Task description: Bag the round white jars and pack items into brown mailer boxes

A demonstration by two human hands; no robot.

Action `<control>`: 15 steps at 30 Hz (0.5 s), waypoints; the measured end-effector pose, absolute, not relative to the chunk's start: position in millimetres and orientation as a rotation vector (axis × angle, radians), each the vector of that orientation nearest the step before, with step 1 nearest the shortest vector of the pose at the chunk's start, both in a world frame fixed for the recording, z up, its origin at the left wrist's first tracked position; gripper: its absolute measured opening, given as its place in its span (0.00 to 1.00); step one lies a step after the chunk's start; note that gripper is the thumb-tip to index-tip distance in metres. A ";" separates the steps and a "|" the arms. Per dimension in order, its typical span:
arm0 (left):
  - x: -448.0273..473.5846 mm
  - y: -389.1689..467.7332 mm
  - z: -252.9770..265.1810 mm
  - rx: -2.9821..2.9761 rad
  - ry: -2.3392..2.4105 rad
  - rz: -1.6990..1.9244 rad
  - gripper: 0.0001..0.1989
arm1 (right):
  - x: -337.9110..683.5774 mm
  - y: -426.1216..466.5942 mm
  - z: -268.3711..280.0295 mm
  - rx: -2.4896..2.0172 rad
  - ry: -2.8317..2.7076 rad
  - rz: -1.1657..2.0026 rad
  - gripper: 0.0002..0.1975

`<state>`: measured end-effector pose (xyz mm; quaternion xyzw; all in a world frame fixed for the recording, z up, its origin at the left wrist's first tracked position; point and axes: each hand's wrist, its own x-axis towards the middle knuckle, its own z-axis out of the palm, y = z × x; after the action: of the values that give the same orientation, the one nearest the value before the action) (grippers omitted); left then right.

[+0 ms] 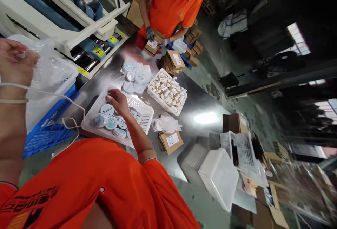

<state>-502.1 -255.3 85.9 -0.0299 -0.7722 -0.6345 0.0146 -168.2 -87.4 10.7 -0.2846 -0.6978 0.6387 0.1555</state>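
Left hand [13,60] gripping plastic bag [47,67], right hand [118,102] fingering tins [107,116] inside tray rim [147,111]

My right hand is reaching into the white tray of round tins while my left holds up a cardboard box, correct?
Not quite. The head view shows the left hand holding up a clear plastic bag, not a cardboard box. The right hand is indeed in the white tray of round tins.

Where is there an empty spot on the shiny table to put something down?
The biggest bare patch of the table lies between the tray of small bottles and the brown box. It is crowded around the tray of round jars, where the right hand reaches, and by the wrapped jars.
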 end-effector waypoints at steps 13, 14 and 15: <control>-365.2 -183.5 57.6 -0.792 -2.828 -2.500 0.12 | -162.5 -49.5 24.6 -0.960 -1.470 2.381 0.15; -361.3 -177.0 52.4 -0.798 -2.832 -2.454 0.11 | -150.7 -48.4 27.8 -0.988 -1.483 2.447 0.11; -357.7 -170.6 47.1 -0.814 -2.839 -2.409 0.09 | -140.5 -48.5 30.1 -1.020 -1.493 2.449 0.09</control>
<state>-357.7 -170.6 47.1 -0.2017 -0.7036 -0.5969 -0.3286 -140.5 -48.5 30.1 -0.3347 -0.4899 0.8035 0.0488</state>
